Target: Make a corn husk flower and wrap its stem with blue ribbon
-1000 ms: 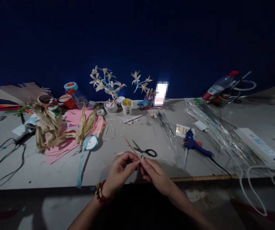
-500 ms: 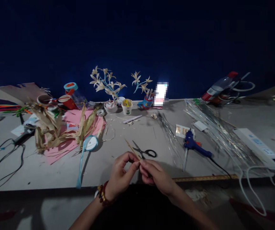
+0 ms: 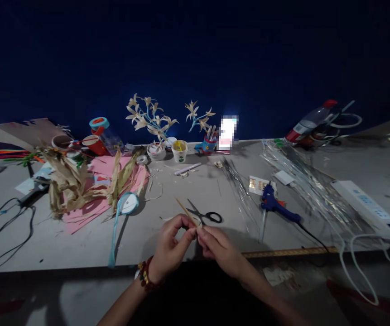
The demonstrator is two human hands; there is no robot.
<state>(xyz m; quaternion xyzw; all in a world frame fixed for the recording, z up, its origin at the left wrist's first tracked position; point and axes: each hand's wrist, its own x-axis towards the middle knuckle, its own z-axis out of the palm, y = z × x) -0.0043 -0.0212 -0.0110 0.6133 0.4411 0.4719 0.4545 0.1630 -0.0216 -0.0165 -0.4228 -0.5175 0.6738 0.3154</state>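
A thin tan stick (image 3: 185, 209) slants up and left out of my closed fingers. My left hand (image 3: 173, 242) pinches it between thumb and forefinger, with a beaded bracelet on the wrist. My right hand (image 3: 218, 246) is pressed against the left fingertips, pinching the stick's lower end; whatever else lies between the fingers is too small to make out. Just beyond the hands, black-handled scissors (image 3: 211, 218) lie with their blades parted, partly behind the stick. To the left stands a roll of light blue ribbon (image 3: 128, 203) with its tail hanging toward the table edge.
Dried husks (image 3: 67, 181) lie over pink paper (image 3: 86, 215) on the left. Pale flower sprays (image 3: 152, 118) rise behind a small white cup (image 3: 180, 156). At right are a blue glue gun (image 3: 276, 206), thin wires (image 3: 238, 190), a power strip (image 3: 364, 206) and a plastic bottle (image 3: 310, 122).
Both hands keep their pinch in almost the same place. The right fingers have shifted slightly against the left fingertips, and the view has moved a little.
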